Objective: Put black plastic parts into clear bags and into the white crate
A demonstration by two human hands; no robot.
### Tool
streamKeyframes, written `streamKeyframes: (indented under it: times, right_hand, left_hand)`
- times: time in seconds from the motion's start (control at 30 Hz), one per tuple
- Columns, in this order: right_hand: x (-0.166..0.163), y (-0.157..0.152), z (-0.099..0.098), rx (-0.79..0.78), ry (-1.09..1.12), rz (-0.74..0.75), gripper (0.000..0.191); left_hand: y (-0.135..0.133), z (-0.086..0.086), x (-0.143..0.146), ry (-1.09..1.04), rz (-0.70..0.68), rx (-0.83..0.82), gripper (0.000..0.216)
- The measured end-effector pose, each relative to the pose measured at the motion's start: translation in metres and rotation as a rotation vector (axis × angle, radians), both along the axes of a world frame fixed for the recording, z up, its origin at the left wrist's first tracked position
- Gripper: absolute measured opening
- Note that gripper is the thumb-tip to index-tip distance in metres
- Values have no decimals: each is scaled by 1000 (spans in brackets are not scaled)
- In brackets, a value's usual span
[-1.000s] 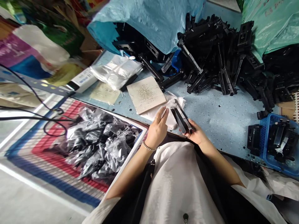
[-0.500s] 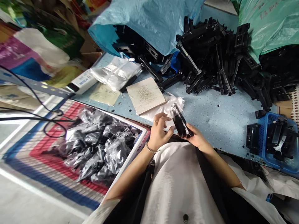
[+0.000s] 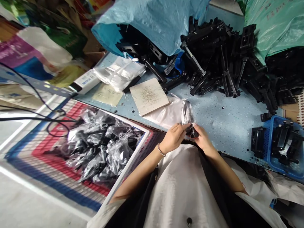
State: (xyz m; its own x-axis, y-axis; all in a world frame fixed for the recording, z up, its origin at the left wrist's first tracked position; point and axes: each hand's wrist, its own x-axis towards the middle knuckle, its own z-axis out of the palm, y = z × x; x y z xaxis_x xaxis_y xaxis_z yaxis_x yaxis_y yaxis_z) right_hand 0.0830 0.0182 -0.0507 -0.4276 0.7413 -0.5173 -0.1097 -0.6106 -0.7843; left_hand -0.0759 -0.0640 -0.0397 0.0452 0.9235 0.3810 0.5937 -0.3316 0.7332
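Observation:
Close to my body, at the table's near edge, a black plastic part (image 3: pixel 194 134) lies between my two hands. Its far end is inside a clear plastic bag (image 3: pixel 186 113). My left hand (image 3: pixel 174 137), with a beaded bracelet at the wrist, is closed with its fingertips on the bag's mouth. From the other side my right hand (image 3: pixel 202 136) grips the black part, thumb and fingers around its near end. The fingers hide much of the part. Just beyond, a stack of flat clear bags (image 3: pixel 163 114) lies partly under a square board (image 3: pixel 149 97).
A red, white and blue crate (image 3: pixel 47 164) at left holds several bagged black parts (image 3: pixel 104 142). Loose black parts (image 3: pixel 213 60) are heaped at the back between a blue bag (image 3: pixel 152 19) and a green bag (image 3: pixel 280 28). A blue basket (image 3: pixel 268 139) stands at right.
The bag now covers the black part's far end, where the part was mostly bare before. My left hand has moved right and closed at the bag's mouth.

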Motion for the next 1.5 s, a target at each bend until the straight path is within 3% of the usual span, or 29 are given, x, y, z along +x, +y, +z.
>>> streamKeyframes:
  times: [0.13,0.2,0.27,0.37,0.47,0.57,0.67,0.8,0.93,1.03,1.1,1.17,1.27,1.37,1.43,1.5]
  right_hand:
    - [0,-4,16,425,-288,207,36]
    - [-6,-8,25,528,-306,344,33]
    - [-14,-14,34,541,-240,472,33]
    - [-25,-23,43,421,-62,674,36]
    - [-27,-24,43,320,-1,761,40]
    - [-24,-19,36,314,-76,714,38]
    - [-21,-13,29,299,-94,632,34]
    - [-23,-11,26,306,-84,581,32]
    - [-18,-10,24,306,-112,608,34]
    - [-2,-3,17,322,-158,564,37]
    - [14,9,13,344,-216,501,41]
    - [32,29,12,400,-307,422,43]
    - [58,75,21,677,-557,250,38]
    - [76,135,38,1024,-951,-51,36]
    - [82,175,46,1074,-1141,-202,36]
    - [85,207,50,1024,-1225,-231,25]
  left_hand:
    - [-7,-6,2,33,21,-75,93]
    - [-14,-5,0,12,143,-67,82]
    - [-27,4,-6,-32,272,-60,57]
    - [-60,33,-30,-148,446,-104,32]
    - [-102,64,-79,-107,545,-266,29]
    - [-142,74,-145,90,722,-426,32]
    - [-160,46,-206,261,959,-617,36]
    - [-140,-25,-245,174,1093,-877,45]
    - [-105,-80,-235,-39,1035,-970,51]
    - [-95,-89,-219,-78,984,-987,37]
    - [-96,-77,-209,-113,904,-993,28]
    - [-98,-54,-198,-155,779,-998,32]
    - [-88,-10,-178,-294,477,-953,47]
    - [-49,25,-145,-397,180,-832,49]
    - [-10,36,-112,-399,59,-770,45]
    - [31,36,-76,-393,-21,-733,43]
